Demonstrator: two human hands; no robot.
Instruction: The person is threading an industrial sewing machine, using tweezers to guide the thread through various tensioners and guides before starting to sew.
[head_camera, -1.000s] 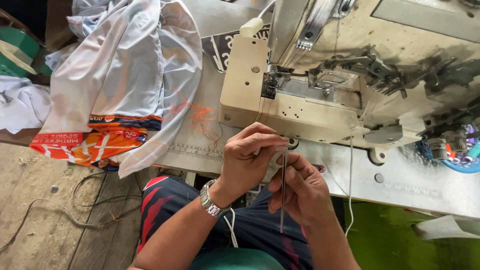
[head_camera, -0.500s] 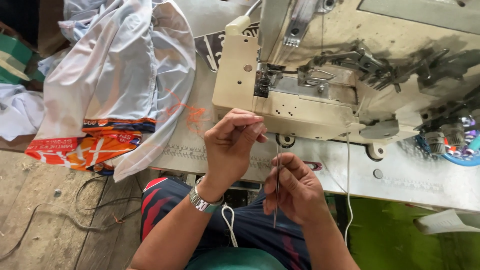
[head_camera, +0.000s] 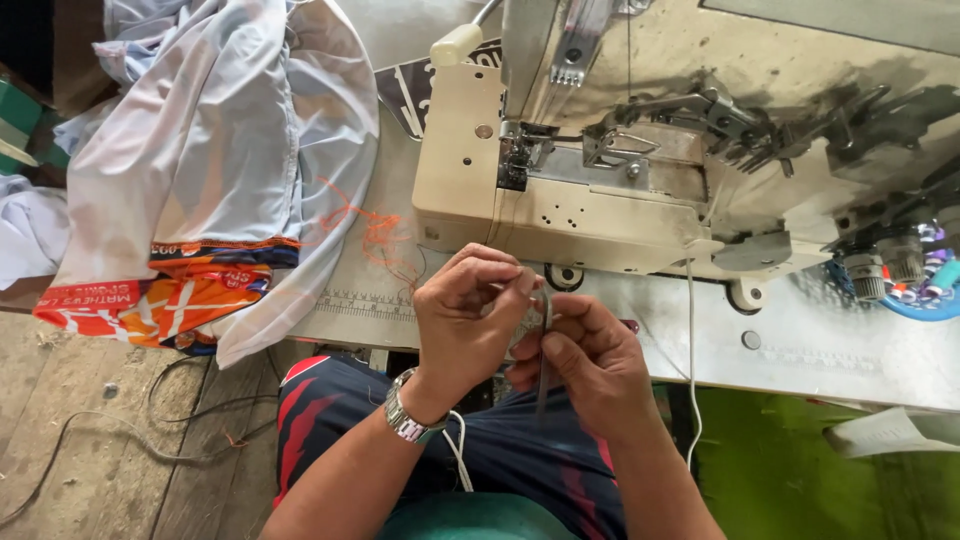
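Now two hands work by the sewing machine.
Left hand and right hand both pinch a thin strip.

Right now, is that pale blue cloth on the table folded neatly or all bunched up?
Bunched up. The pale blue cloth lies in loose, rumpled folds, draped over the sewing table edge above an orange garment.

Matt, grimy metal sewing machine; smooth glossy cloth; rough wooden floor
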